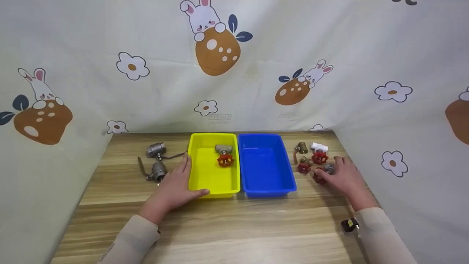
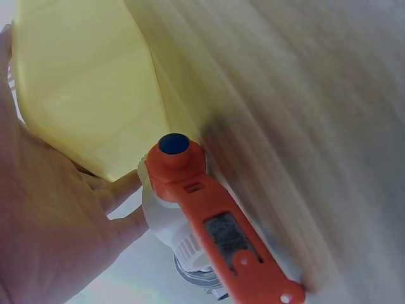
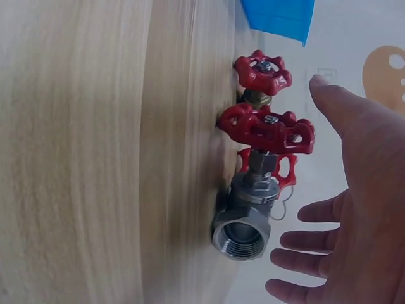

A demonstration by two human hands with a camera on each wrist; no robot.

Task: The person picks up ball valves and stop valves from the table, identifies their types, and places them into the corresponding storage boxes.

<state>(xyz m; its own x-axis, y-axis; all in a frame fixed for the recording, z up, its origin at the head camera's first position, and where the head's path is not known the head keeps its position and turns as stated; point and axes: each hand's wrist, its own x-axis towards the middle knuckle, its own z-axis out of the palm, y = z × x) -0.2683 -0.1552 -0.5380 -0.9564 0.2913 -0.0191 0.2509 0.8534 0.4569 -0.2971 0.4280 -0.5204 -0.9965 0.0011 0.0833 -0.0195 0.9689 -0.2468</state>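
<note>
My left hand point(image 1: 176, 187) lies along the left wall of a yellow bin point(image 1: 214, 185), thumb over the front rim, fingers straight. Inside that bin lies a gate valve point(image 1: 225, 160) with a red handwheel. In the left wrist view, a white valve with an orange lever point(image 2: 221, 234) appears beside this hand. My right hand point(image 1: 346, 178) is at a grey metal gate valve point(image 3: 253, 196) with a red handwheel. The right wrist view shows its thumb and fingers spread beside the valve, with a gap visible and no grip on it.
A blue bin point(image 1: 269, 192) stands right of the yellow one. Further right are a brass lever valve point(image 1: 302, 147), a small red-wheeled valve point(image 1: 304, 168) and a white red-wheeled valve point(image 1: 320, 156). Two metal lever valves point(image 1: 156, 149) lie left. A black object point(image 1: 350, 224) is near the right sleeve.
</note>
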